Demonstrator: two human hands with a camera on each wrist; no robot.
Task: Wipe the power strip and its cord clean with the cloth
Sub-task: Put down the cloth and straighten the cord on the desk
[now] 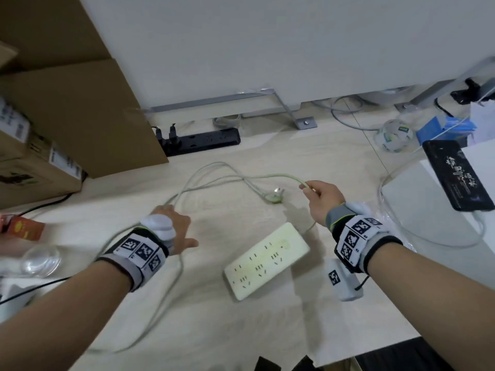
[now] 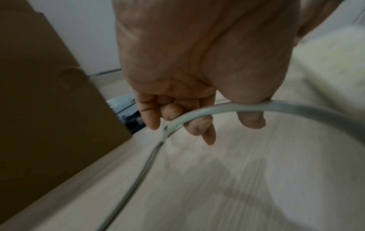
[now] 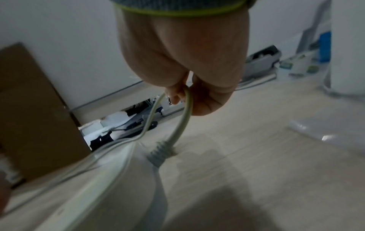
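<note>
**Both hands on cord, strip flat on surface**

Left hand [image 1: 174,228] at near left, fingers curled round cord [image 1: 214,180], holding a stretch of it just above the surface [image 1: 267,330]; confirmed in left wrist view, cord [image 2: 197,112] crossing under curled fingers [image 2: 199,126]. Right hand [image 1: 320,202] at right of centre, pinching cord near its plug end; in right wrist view cord [image 3: 187,106] looped through fingers [image 3: 175,95] and dropping to ribbed strain relief [image 3: 160,153]. Plug [image 1: 276,196] lying on surface just left of right hand, prongs up. Cord looping far side between the two hands, another length trailing near and left past left wrist. Power strip [image 1: 266,259] white, yellowed, sockets up, lying diagonally near centre between the forearms, touched by neither hand. Cloth not identifiable in any view. Black strip [image 1: 203,141] far centre by wall with plugs in it. Cardboard boxes [image 1: 67,111] far left. Black phone [image 1: 458,175] on white box, right. Clear cup [image 1: 40,261] near left.
</note>
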